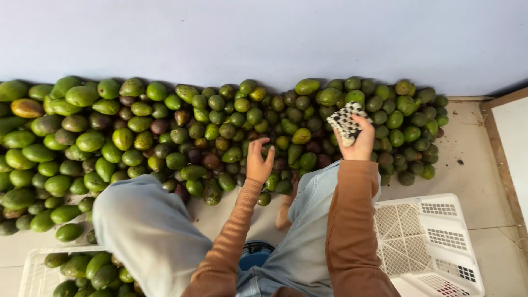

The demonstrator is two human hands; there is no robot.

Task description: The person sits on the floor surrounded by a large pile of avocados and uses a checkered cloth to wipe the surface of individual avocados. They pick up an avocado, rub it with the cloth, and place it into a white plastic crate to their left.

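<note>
Overhead, two hands (308,154), two white crates (434,242), uncountable avocados (165,126).

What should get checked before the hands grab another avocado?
1. Left hand free to grab: ok, its fingers are spread over the avocado pile and hold nothing.
2. Right hand free: not ok, it holds a black-and-white checkered cloth.
3. Avocados close to the left hand: ok, several lie right under its fingertips.
4. Room in the white crate on the right: ok, nothing shows inside it.
5. Room in the crate on the left: cannot tell, it already holds avocados and is partly cut off.
6. Which avocados are ripe: cannot tell, though some look green and some dark.
</note>
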